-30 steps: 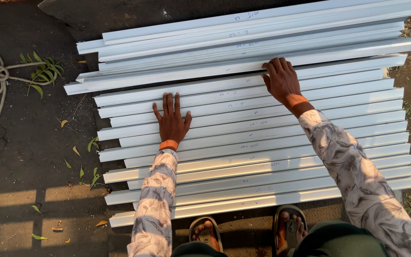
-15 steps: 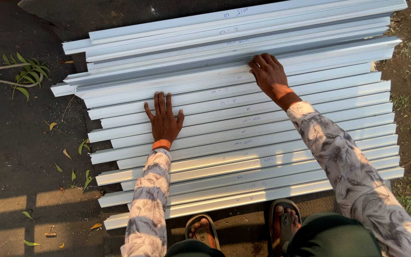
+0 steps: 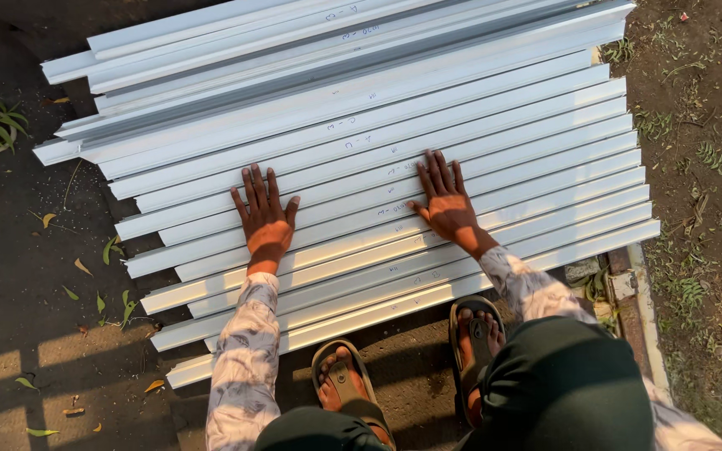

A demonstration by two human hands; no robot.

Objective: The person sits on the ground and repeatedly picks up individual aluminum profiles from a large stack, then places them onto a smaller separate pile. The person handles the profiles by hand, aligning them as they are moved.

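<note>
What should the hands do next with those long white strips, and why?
Probably nudge the white metal strips sideways until their ends line up. Both the left hand and the right hand lie flat on them, and the strip ends look staggered along the left side.

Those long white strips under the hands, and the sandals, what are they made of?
The white strips look like painted metal, perhaps aluminium: thin folded edges, a smooth matte sheen. The sandals look like brown leather or rubber; it is hard to tell. Both hands, left and right, lie flat on the strips.

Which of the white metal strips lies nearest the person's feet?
The lowest strip in the row, the one just in front of the sandals. Every other strip lies farther up, beyond it.
</note>
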